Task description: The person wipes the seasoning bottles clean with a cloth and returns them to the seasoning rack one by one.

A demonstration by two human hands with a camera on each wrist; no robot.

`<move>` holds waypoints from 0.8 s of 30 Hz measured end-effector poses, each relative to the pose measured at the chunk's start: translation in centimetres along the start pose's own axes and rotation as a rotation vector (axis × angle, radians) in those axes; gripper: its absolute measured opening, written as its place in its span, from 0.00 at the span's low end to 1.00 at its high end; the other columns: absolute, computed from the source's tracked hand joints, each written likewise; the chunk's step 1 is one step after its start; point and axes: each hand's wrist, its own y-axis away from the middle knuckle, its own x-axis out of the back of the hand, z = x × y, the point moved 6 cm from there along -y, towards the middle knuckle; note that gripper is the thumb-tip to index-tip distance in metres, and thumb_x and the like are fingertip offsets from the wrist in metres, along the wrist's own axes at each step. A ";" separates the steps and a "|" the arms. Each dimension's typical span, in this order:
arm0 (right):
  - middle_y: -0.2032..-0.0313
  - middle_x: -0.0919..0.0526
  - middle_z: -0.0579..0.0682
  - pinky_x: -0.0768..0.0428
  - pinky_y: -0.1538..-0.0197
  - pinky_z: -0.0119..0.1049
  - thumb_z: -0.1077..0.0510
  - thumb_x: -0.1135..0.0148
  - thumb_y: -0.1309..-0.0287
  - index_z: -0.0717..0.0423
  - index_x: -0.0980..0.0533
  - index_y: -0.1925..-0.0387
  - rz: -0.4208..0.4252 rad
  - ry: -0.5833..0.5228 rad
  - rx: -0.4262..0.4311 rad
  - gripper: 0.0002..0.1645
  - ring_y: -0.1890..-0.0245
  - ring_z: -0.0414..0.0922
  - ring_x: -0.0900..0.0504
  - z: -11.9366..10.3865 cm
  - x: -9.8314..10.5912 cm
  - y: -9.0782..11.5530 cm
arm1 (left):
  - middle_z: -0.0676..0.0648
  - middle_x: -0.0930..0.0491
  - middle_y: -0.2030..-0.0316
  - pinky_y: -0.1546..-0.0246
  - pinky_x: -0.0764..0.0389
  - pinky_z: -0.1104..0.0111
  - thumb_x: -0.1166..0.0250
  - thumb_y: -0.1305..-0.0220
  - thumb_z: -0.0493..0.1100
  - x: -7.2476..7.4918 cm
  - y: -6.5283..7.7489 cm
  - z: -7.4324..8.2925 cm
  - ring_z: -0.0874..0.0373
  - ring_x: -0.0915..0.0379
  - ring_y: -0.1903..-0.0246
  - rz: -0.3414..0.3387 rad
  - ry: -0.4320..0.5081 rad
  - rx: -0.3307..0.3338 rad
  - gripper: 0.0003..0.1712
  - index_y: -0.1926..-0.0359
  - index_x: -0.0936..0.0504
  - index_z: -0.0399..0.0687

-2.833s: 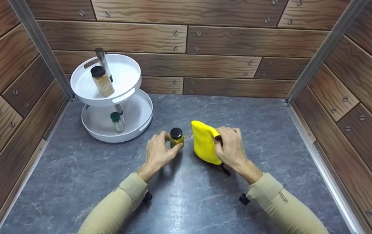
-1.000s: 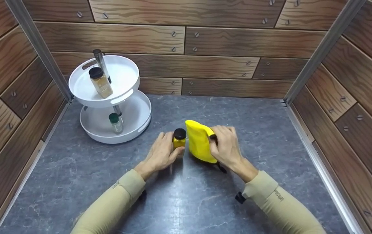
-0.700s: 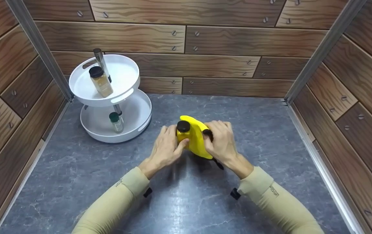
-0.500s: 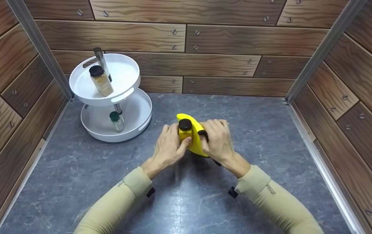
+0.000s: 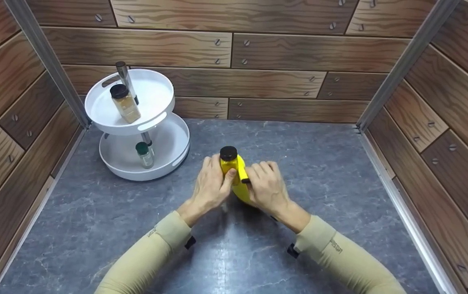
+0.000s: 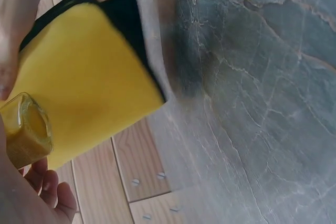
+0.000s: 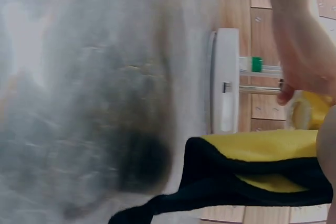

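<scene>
My left hand (image 5: 211,183) grips a square glass jar (image 5: 229,165) with a black lid and yellow contents, the thumb lying on its near side. The jar's glass base (image 6: 31,129) shows in the left wrist view, off the tabletop. My right hand (image 5: 270,185) pinches the upper edge of a yellow cloth (image 5: 242,192) with black edging, held right beside the jar. The cloth's broad yellow face (image 6: 94,72) hangs behind the jar in the left wrist view. A black strap (image 7: 178,203) trails from its edging in the right wrist view.
At the back left stands a white two-tier round stand (image 5: 164,171) with a central post (image 5: 124,77). Its upper tray bears a black-lidded jar of tan powder (image 5: 127,108); the lower one a small green-capped jar (image 5: 146,157). Wood-patterned walls (image 5: 275,81) enclose the grey marbled table (image 5: 307,151).
The left hand has raised the jar slightly and moved right. The right hand has brought the cloth left against the jar, turning it so less of its yellow face shows in the head view.
</scene>
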 end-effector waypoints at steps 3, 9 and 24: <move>0.67 0.17 0.52 0.21 0.57 0.46 0.58 0.37 0.33 0.56 0.19 0.57 -0.050 -0.020 0.001 0.07 0.66 0.52 0.20 -0.2 -0.4 0.7 | 0.37 0.18 0.54 0.55 0.19 0.49 0.47 0.13 0.62 -0.1 0.0 -0.1 0.43 0.27 0.54 -0.005 0.006 0.006 0.34 0.35 0.24 0.34; 0.68 0.20 0.52 0.24 0.65 0.42 0.62 0.35 0.34 0.58 0.20 0.57 -0.052 -0.106 -0.023 0.06 0.68 0.51 0.23 0.1 -0.4 0.6 | 0.37 0.18 0.55 0.57 0.19 0.51 0.44 0.14 0.58 -0.4 0.4 -0.1 0.44 0.27 0.56 -0.002 0.002 -0.003 0.30 0.37 0.23 0.34; 0.68 0.20 0.55 0.21 0.63 0.45 0.67 0.35 0.39 0.62 0.18 0.54 -0.002 -0.249 -0.172 0.12 0.69 0.53 0.23 1.6 1.1 -2.0 | 0.37 0.17 0.56 0.58 0.21 0.50 0.45 0.14 0.62 -1.3 1.1 0.1 0.44 0.28 0.57 -0.047 0.029 -0.004 0.33 0.37 0.23 0.34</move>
